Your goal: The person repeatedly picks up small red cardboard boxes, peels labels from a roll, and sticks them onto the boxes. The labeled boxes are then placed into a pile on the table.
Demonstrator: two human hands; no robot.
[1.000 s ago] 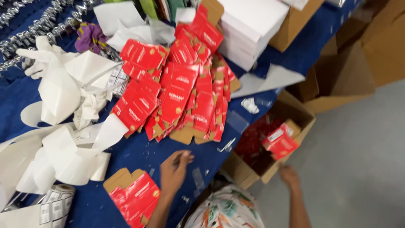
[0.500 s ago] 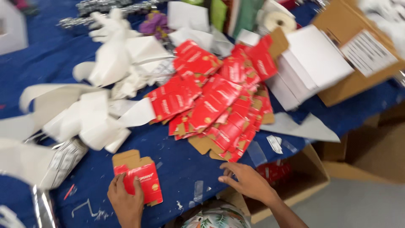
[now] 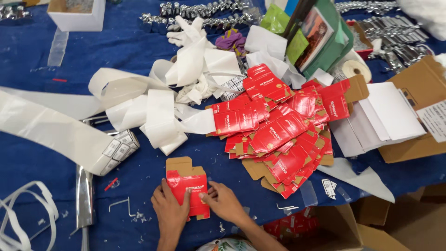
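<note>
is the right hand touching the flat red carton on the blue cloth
Touching. The head view shows the right hand with fingertips pressed on the right edge of the flat red carton, no blue cloth showing between them; the left hand grips its other side.

White lettering on red cartons [image 3: 278, 135]
</note>
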